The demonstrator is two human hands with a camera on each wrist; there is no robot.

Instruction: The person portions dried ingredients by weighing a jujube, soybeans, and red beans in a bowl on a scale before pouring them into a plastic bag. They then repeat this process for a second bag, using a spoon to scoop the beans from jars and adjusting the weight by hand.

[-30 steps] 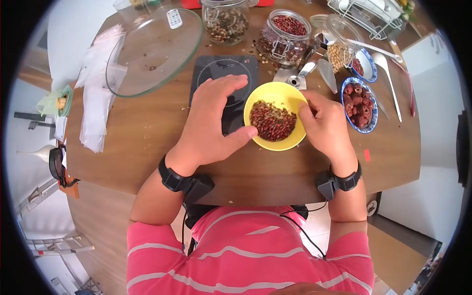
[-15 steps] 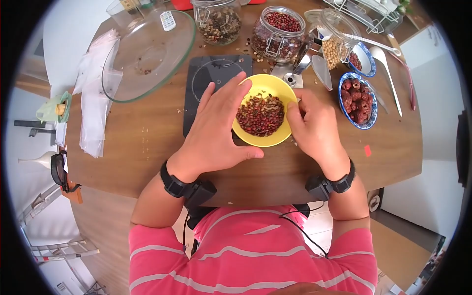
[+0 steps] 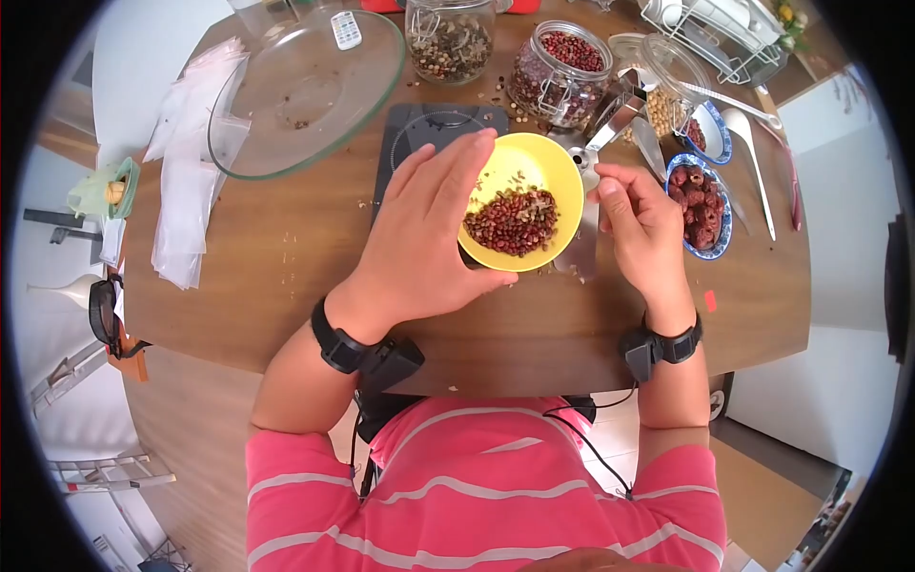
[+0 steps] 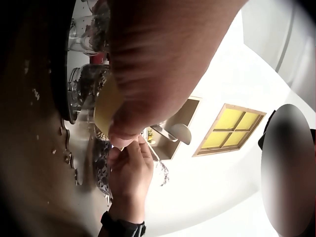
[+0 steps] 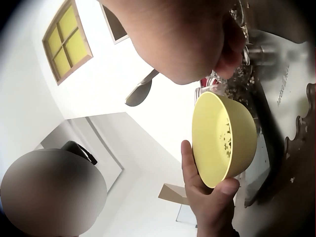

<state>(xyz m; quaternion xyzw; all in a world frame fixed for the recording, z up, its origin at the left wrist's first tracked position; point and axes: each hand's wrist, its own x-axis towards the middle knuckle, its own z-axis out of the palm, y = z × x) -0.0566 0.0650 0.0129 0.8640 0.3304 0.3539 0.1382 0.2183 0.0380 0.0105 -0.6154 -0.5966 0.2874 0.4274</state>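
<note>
In the head view, a yellow bowl (image 3: 521,200) of red beans is held tilted by the left hand (image 3: 424,238), its thumb hooked under the near rim and its straight fingers laid along the far side, over a black scale (image 3: 419,143) on the table (image 3: 286,257); the right hand (image 3: 643,224) is kept just right of the bowl, fingertips pinched together, though whether anything lies between them cannot be told. In the left wrist view, the bowl (image 4: 106,106) is seen pressed against the thumb, with the right hand (image 4: 129,170) just below it. In the right wrist view, the bowl (image 5: 224,140) is seen clasped by the left hand (image 5: 207,197), thumb at the lower rim, clear of the table. A spill is judged the main risk: with the bowl tipped and gripped at the rim only, beans could slide out over the low edge. Compared with half a second earlier, the bowl has been lifted and tipped, and the right hand has been drawn off its rim
</note>
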